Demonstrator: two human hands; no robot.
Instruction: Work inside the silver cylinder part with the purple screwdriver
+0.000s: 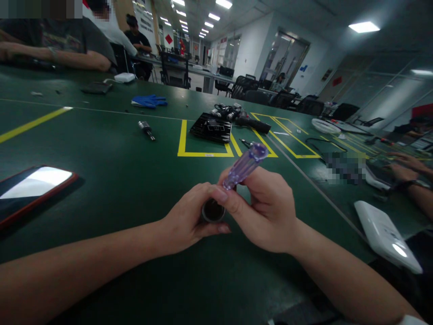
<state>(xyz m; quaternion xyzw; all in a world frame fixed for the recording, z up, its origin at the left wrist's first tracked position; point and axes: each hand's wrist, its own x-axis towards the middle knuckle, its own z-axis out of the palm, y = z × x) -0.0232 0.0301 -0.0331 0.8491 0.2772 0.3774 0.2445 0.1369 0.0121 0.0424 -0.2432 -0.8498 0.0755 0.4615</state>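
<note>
My left hand (189, 212) is closed around a small dark cylinder (214, 211) whose round, open-looking end faces me. In my right hand (267, 207) is a screwdriver with a clear purple handle (246, 164), pinched between thumb and fingers. The handle leans up and to the right, its lower end close to the rim of the cylinder. Both hands meet above the green table (152, 280). My fingers hide the screwdriver's shaft and tip, and I cannot tell whether it touches the cylinder.
Ahead lie a black patterned pouch (213, 127), a dark tool handle (253, 123), a metal part (146, 130) and a blue glove (149, 101). A phone (37, 189) rests at left, a white device (387, 234) at right. Other people sit around the table.
</note>
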